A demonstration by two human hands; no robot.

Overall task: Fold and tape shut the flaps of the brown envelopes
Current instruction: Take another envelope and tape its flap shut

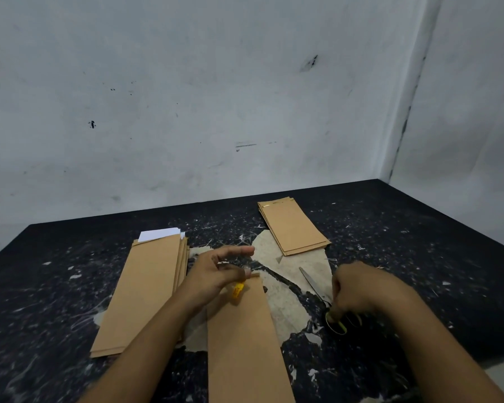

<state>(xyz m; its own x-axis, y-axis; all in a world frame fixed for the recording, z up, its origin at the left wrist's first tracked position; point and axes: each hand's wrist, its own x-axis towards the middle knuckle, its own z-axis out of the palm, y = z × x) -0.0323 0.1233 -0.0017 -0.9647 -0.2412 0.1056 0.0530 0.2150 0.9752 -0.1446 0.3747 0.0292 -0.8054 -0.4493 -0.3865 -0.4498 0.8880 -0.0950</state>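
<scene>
One brown envelope (245, 338) lies lengthwise on the black table (419, 242) directly in front of the person, its far end under the left hand (218, 271). The left hand is over that far end with fingers partly curled; the fingertips appear to pinch a strip of clear tape (246, 271) at the envelope's top edge, the index finger extended above it. A small yellow object (237, 290) sits just below the fingers on the envelope; what it is cannot be told. The right hand (358, 289) is to the right of the envelope, fingers curled down round the yellow-green handles of the scissors (317, 289), whose blades lie on the table pointing away from the person. To the left of the envelope, touching or just beside it, lies a stack of brown envelopes (143, 292) with white paper (159, 234) showing at its far end. A second, shorter stack of envelopes (293, 225) lies further back on the right, well apart from the hands. The table surface is worn, with a pale torn patch (285, 301) under the work area. A scuffed white wall (216, 97) stands behind
</scene>
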